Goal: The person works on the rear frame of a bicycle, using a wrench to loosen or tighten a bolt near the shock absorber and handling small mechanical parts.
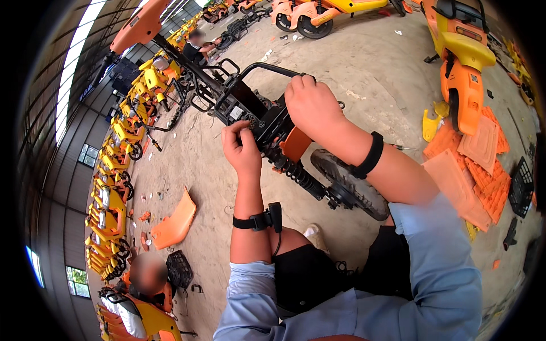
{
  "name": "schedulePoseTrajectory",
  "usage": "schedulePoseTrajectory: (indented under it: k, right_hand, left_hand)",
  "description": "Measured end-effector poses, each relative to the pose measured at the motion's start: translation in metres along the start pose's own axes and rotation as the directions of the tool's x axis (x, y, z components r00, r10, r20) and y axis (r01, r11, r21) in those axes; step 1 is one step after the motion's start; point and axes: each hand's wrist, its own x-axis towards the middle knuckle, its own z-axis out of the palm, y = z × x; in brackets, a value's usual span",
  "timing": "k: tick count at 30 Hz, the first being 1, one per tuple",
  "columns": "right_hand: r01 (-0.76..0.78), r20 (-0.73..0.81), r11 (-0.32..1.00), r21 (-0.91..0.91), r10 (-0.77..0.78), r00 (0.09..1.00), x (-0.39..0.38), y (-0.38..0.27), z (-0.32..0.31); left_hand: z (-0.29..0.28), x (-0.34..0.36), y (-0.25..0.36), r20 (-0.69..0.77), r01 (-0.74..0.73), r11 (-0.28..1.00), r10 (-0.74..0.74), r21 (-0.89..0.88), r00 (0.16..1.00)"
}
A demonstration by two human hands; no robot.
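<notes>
A stripped scooter stands before me, its black metal frame [247,94] bare and an orange panel [295,143] hanging near the seat area. My left hand [243,149] is by the near side of the frame, fingers curled in toward the thumb; what they hold, if anything, is hidden. My right hand [314,108] is closed in a fist against the black tube rail [266,66] at the rear; its fingertips are out of sight, so I cannot tell what it grips. Below are a black coil shock absorber [301,177] and the rear wheel [352,184].
Orange panels [460,165] are piled at right beside a yellow-orange scooter [463,74]. A curved orange panel [175,221] lies on the concrete floor at left. Rows of yellow scooters [108,210] line the left wall. One person [199,51] crouches far off; another [149,275] is lower left.
</notes>
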Motion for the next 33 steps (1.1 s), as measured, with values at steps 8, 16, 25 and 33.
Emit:
schedulePoseTrajectory:
  k: [8,16,25,33]
  right_hand:
    - [0.036,-0.370,0.947,0.319,0.090,0.924,0.019,0.058,-0.048]
    - [0.173,-0.033,0.928,0.330,-0.172,0.985,0.008,0.067,0.006]
    - [0.245,-0.108,0.900,0.361,-0.221,0.969,0.015,0.075,0.019]
    - [0.247,-0.112,0.932,0.267,-0.225,0.968,0.011,0.066,0.012]
  left_hand:
    - [-0.001,-0.001,0.004,0.006,-0.031,0.999,0.030,0.030,1.000]
    - [-0.003,-0.001,-0.002,0.033,-0.042,0.999,0.041,0.034,0.999]
    - [-0.001,0.000,0.001,-0.011,-0.019,1.000,0.019,0.003,1.000]
    - [0.000,-0.001,-0.002,-0.003,-0.028,0.999,0.028,0.020,1.000]
